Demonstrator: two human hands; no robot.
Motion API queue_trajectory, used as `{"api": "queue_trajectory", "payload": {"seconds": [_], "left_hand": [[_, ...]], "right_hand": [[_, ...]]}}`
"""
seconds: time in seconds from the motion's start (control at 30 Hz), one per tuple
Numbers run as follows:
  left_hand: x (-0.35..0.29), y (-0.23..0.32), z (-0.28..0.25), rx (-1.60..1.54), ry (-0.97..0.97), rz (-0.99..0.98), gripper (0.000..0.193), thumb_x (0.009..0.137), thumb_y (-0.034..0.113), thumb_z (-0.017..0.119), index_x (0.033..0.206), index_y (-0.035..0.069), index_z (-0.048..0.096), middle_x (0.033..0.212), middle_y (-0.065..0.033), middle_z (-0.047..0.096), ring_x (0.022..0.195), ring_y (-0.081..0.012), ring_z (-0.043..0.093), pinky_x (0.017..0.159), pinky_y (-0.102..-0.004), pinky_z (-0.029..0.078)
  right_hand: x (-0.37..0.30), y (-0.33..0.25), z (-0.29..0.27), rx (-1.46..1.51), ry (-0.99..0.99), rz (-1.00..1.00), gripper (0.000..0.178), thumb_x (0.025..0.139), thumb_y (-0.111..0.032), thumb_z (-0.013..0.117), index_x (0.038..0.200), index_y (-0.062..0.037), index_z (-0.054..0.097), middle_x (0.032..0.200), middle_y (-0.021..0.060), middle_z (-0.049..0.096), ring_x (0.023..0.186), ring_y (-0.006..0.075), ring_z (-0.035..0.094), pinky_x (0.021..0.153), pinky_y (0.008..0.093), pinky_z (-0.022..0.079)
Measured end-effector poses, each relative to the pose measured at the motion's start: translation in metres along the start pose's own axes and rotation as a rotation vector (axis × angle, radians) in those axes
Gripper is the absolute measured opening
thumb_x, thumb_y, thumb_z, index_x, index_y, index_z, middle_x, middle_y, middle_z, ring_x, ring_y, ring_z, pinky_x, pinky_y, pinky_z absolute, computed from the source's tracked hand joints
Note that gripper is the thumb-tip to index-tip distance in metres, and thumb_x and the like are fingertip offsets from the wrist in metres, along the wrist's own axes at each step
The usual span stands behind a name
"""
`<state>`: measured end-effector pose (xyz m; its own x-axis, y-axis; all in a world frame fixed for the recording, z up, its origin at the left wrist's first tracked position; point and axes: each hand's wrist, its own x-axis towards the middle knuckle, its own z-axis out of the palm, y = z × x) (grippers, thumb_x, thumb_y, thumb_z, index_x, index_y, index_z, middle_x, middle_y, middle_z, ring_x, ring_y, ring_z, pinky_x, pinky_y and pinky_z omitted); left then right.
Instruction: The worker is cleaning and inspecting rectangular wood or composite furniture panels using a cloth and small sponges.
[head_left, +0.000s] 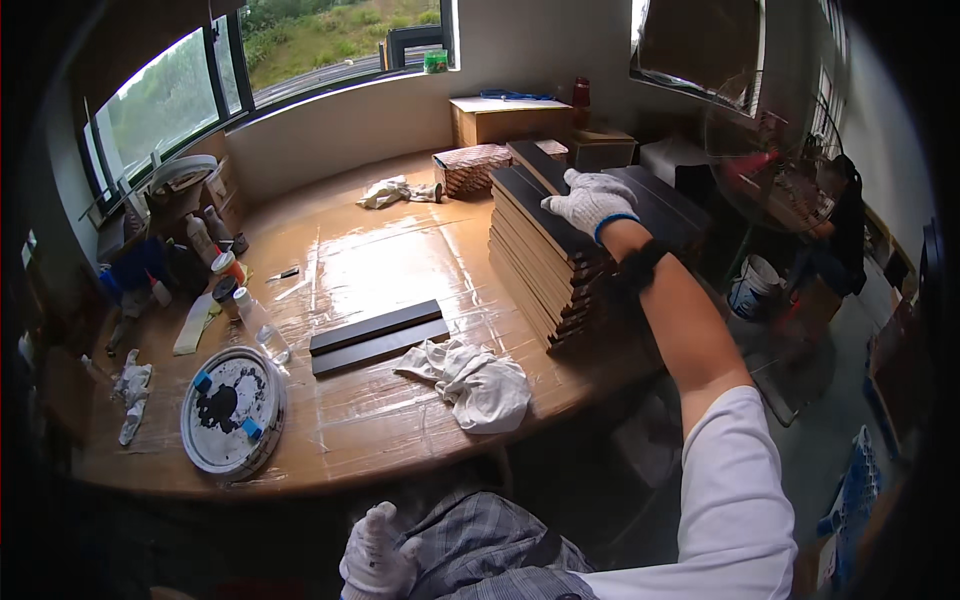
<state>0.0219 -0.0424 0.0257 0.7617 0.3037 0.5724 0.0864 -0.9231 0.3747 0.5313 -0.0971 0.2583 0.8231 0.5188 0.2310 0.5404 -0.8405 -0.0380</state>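
Observation:
My right hand (590, 203), in a white knit glove with a blue cuff, reaches to the top of a tall stack of black-faced boards (535, 255) with brown edges. Its thumb and fingers close around the near end of a narrow black board (538, 166) on top; the fingertips are partly hidden. My left hand (378, 556), gloved too, rests low by my lap with thumb and fingers apart and nothing in it. Ahead of it on the table lies a black strip-like piece with a raised band (378, 336). A crumpled white cloth (470, 385) touches its near right corner.
A round white lid (232, 412) smeared with black paint carries small blue sponges at the table's left. Bottles (258, 322) stand behind it. A second rag (398, 191) lies farther back, near a wrapped bundle (470, 170) and cardboard box (510, 122). Another person (840, 230) sits far right behind a fan.

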Motion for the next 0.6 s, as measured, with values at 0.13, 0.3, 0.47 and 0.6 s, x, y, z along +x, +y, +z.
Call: {"api": "queue_trajectory", "payload": {"seconds": [0.13,0.3,0.47,0.6], "left_hand": [[-0.013,-0.006,-0.004,-0.001,0.037,-0.019,0.109,0.074,0.014,0.081,0.156,0.012,0.010,0.112,-0.0205,0.063,0.097,-0.0336,0.065,0.083,-0.0420,0.054],[-0.022,-0.002,-0.009,-0.158,0.023,-0.267,0.073,0.086,0.013,0.072,0.148,0.007,0.034,0.132,-0.0180,0.054,0.118,-0.0297,0.057,0.096,-0.0408,0.048],[-0.018,-0.016,-0.011,-0.102,0.024,-0.226,0.090,0.080,0.013,0.077,0.152,0.010,0.024,0.124,-0.0175,0.059,0.108,-0.0314,0.061,0.089,-0.0403,0.052],[-0.003,-0.020,-0.012,-0.107,0.062,-0.176,0.090,0.076,0.013,0.079,0.151,0.010,0.028,0.118,-0.0162,0.062,0.102,-0.0324,0.063,0.086,-0.0409,0.052]], "right_hand": [[0.014,-0.019,-0.001,-0.029,-0.065,0.051,0.075,0.083,-0.062,0.059,0.132,-0.0053,0.057,0.132,0.0197,0.057,0.122,0.0355,0.055,0.100,0.0475,0.044],[0.026,-0.008,0.010,-0.065,-0.073,0.144,0.072,0.082,-0.064,0.060,0.126,-0.0064,0.062,0.130,0.0176,0.060,0.119,0.0346,0.058,0.096,0.0515,0.047],[-0.001,-0.038,-0.012,-0.161,0.186,-0.005,0.065,0.084,-0.058,0.059,0.124,-0.0062,0.062,0.118,0.0167,0.063,0.113,0.0335,0.058,0.094,0.0460,0.047],[-0.041,-0.099,-0.003,0.079,0.100,-0.528,0.067,0.088,-0.053,0.057,0.135,-0.0062,0.051,0.125,0.0186,0.057,0.119,0.0355,0.052,0.101,0.0447,0.042]]}}
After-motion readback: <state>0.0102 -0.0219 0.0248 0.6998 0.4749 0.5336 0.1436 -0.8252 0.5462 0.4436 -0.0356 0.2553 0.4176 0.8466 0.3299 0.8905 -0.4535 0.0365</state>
